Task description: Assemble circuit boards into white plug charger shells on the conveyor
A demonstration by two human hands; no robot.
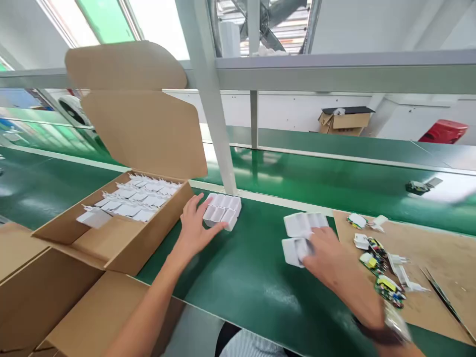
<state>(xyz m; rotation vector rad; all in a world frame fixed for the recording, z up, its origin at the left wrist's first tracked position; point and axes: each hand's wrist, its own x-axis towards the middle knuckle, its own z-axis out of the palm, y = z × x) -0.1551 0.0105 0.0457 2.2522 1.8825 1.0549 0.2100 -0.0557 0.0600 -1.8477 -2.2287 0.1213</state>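
My left hand (pixel 194 225) lies on the green bench with fingers spread, touching the near side of a block of white charger housings (pixel 222 211) lined up in two rows. My right hand (pixel 327 260) is over a second group of white housings (pixel 302 230) further right, its fingers curled around the nearest one (pixel 293 250); motion blurs the fingertips. An open cardboard box (pixel 122 243) at the left holds rows of the same white housings (pixel 134 201), its lid standing up behind.
A brown board (pixel 442 258) at right carries loose circuit boards (pixel 386 287) and white plug parts (pixel 399 265). A grey post (pixel 219 134) rises behind the housings. More cartons (pixel 33 292) sit at my near left. A far box (pixel 344 121) and red bin (pixel 444 131) stand beyond.
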